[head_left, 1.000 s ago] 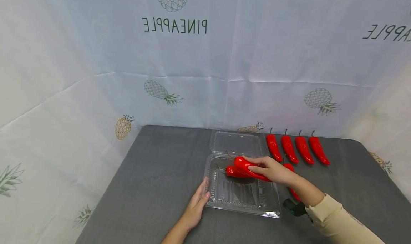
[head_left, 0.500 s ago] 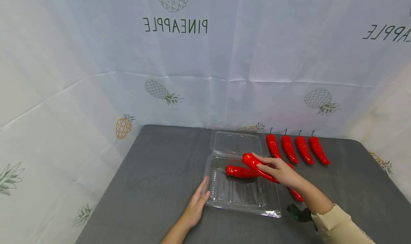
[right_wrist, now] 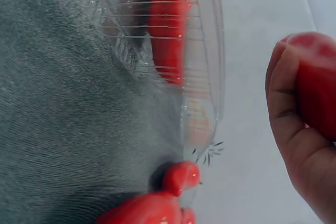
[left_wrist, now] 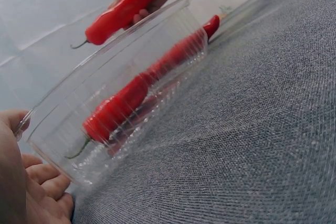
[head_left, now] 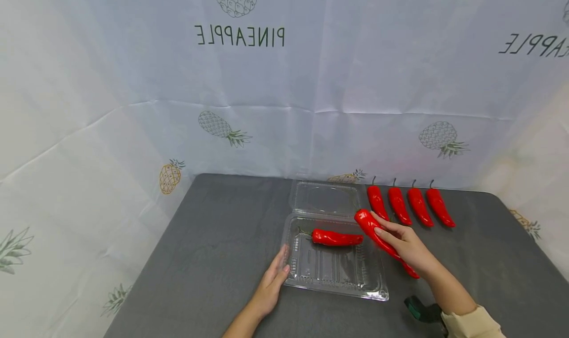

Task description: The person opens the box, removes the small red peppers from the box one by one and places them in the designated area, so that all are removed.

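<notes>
In the head view my right hand (head_left: 406, 244) holds a red chili pepper (head_left: 371, 225) between thumb and fingers, above the right edge of a clear plastic container (head_left: 329, 291). That pepper hangs above the rim in the left wrist view, its stem pointing down to the left. Inside the container lies another red chili pepper (head_left: 337, 237), its stem toward the left wall. My left hand (head_left: 268, 288) grips the container's left side, with a digit over the rim (left_wrist: 20, 124) and the other fingers by the outer wall.
Several red chili peppers (head_left: 418, 207) lie in a row at the table's back right. Another chili pepper (head_left: 411, 271) lies on the table right of the container, partly hidden by the held one. The transparent lid (head_left: 326, 198) lies folded back behind the container.
My right hand has moved right with its chili pepper, from above the container's middle to its right edge. The pepper inside is now fully uncovered. My left hand stays put.
</notes>
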A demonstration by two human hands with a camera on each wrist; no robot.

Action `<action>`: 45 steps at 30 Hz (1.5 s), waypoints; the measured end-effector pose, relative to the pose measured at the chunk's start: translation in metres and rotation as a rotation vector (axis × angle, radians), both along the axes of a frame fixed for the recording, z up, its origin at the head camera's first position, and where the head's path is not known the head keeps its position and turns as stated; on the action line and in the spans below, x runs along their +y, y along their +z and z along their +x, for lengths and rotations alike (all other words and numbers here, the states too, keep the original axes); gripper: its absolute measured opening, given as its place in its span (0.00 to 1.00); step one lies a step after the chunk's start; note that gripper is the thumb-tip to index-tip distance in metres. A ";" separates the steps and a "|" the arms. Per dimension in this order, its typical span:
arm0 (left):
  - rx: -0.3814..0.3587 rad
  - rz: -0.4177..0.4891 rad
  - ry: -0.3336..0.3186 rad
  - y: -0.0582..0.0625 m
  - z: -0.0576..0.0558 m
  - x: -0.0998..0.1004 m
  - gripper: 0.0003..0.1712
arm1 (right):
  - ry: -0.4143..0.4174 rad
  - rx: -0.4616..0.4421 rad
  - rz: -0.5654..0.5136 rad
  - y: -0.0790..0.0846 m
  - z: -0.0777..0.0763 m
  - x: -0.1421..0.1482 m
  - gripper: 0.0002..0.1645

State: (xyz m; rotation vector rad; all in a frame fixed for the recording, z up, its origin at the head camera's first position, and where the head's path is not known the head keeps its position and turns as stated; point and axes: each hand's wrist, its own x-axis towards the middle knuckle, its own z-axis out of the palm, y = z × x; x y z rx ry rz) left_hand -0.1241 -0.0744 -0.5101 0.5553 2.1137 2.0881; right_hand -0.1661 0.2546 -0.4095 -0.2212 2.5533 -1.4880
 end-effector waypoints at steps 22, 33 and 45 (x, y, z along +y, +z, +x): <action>-0.021 -0.011 0.003 -0.001 -0.001 0.000 0.33 | -0.329 -0.042 -0.116 -0.022 0.012 0.039 0.36; -0.010 -0.005 -0.003 -0.002 -0.002 0.000 0.33 | -0.478 -0.098 -0.014 -0.037 0.010 0.069 0.39; -0.031 -0.018 -0.001 -0.002 -0.002 0.001 0.33 | -0.474 -0.108 0.086 -0.047 0.006 0.085 0.42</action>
